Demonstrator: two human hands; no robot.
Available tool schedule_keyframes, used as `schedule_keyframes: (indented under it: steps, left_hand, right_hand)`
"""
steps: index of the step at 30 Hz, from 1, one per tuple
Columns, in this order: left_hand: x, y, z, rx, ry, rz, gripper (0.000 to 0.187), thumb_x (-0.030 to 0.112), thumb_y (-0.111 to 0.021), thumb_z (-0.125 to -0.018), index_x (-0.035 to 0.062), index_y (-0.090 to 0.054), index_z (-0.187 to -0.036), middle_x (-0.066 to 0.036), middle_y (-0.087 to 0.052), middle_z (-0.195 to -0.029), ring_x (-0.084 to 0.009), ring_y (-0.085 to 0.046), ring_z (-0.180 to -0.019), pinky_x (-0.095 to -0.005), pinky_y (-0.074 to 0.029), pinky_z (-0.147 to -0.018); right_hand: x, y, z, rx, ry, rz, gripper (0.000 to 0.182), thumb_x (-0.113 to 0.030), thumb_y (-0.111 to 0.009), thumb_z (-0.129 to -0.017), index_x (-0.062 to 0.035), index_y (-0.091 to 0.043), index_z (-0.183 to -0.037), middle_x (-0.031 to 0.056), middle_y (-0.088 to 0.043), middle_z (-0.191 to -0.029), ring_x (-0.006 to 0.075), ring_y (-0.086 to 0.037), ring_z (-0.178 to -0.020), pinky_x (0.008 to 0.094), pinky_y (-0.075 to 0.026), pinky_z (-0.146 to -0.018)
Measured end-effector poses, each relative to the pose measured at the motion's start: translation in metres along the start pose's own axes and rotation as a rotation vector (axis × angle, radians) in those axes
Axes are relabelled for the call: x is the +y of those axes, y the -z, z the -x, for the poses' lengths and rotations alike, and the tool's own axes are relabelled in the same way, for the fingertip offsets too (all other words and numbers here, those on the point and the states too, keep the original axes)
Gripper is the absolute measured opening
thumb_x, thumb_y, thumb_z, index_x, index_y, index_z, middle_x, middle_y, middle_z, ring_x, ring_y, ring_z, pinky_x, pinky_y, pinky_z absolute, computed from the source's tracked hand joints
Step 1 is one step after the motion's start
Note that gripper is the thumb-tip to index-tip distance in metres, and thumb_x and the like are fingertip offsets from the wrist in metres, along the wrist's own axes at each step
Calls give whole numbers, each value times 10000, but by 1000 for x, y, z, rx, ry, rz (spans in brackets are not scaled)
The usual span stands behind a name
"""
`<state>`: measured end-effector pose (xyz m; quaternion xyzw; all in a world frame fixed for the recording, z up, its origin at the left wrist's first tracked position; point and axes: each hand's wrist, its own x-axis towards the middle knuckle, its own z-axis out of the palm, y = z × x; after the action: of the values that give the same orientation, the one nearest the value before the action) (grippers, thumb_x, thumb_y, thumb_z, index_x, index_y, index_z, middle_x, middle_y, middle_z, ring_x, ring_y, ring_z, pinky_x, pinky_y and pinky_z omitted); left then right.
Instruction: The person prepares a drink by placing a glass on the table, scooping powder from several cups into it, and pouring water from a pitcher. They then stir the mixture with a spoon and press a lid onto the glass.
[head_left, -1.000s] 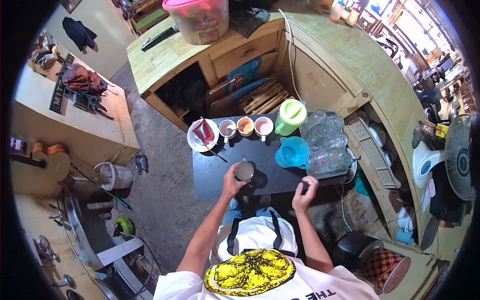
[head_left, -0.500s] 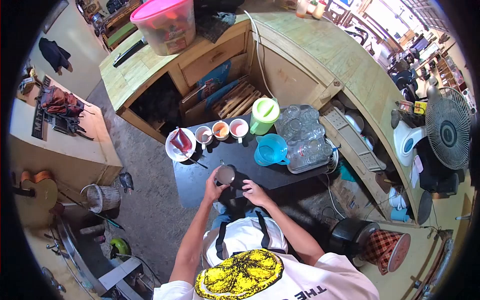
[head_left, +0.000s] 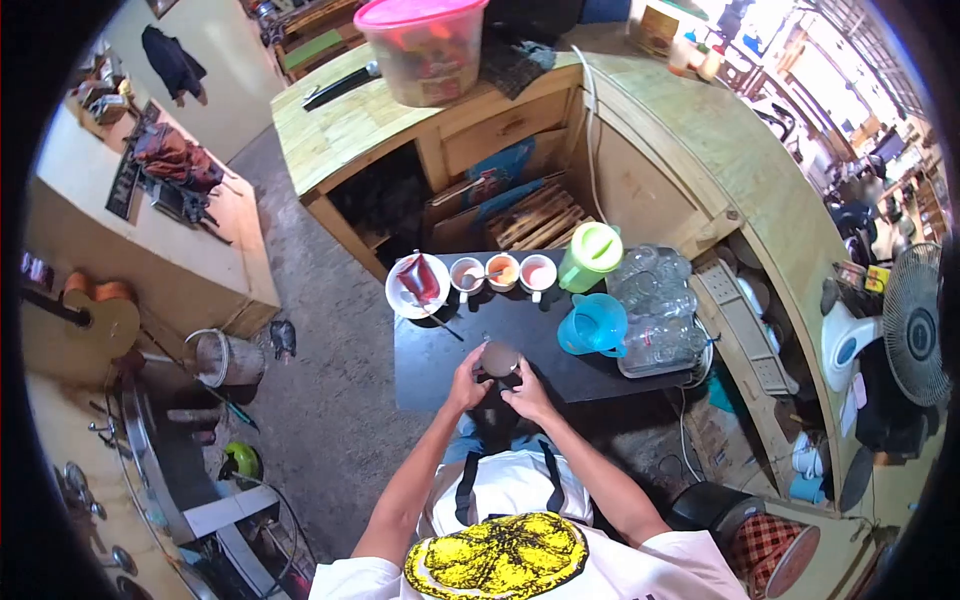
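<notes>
Both hands on a cup at the near edge of the black table

Left hand (head_left: 468,385) and right hand (head_left: 527,393) seem to clasp the cup (head_left: 497,358); beyond stand a plate (head_left: 400,288), three small cups (head_left: 502,272), green jug (head_left: 590,254), blue jug (head_left: 590,326), glasses (head_left: 655,305).

both hands (head_left: 468,383) (head_left: 527,393) forward, close together, fingers curled

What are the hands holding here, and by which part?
Both hands hold a small metal cup on the black table: the left hand wraps its left side, the right hand its right side near the rim.
</notes>
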<state>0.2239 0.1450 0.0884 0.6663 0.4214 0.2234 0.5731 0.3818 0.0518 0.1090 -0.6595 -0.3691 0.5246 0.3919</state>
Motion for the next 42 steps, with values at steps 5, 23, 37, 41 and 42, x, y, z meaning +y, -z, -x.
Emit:
schedule_keyframes:
  steps: [5,23,37,41,42]
  left_hand:
    - [-13,4,9,26,7,17,816,-157,-693,-740,85,-459,-1484,-107,-401,-1564,-281,-481,-1369,-409,-529,-1031]
    - [4,18,30,-36,146,9,905,46,-772,-755,122,-356,-1555,-272,-536,-1426,-357,-555,-1302,-421,-506,-1006]
    - [18,39,44,-58,150,-59,784,64,-766,-772,93,-447,-1487,-145,-499,-1499,-349,-560,-1293,-433,-489,-1050]
    - [9,39,42,-73,162,-31,770,67,-767,-773,115,-462,-1479,-144,-525,-1471,-355,-576,-1270,-445,-490,-1049]
    - [8,40,41,-77,161,-28,768,67,-767,-773,121,-465,-1477,-142,-533,-1463,-357,-580,-1265,-449,-490,-1048]
  right_hand:
    - [9,0,-20,-40,66,91,1028,70,-633,-729,-65,-110,-1604,218,-362,-1553,307,-402,-1420,403,-486,-1018]
    - [-132,-37,-125,31,367,795,213,-261,-718,-883,-48,-720,-884,183,-718,-806,371,-703,-859,467,-536,-822]
    - [-116,-103,-175,14,222,1030,234,-281,-794,-805,-56,-771,-866,189,-746,-888,338,-734,-879,451,-545,-844]
    - [-118,-102,-176,33,220,1028,249,-260,-785,-806,-35,-748,-908,194,-744,-874,343,-733,-877,442,-550,-800]
    - [-115,-103,-178,51,217,1001,237,-252,-775,-813,-34,-748,-902,202,-740,-870,353,-731,-869,454,-556,-796]
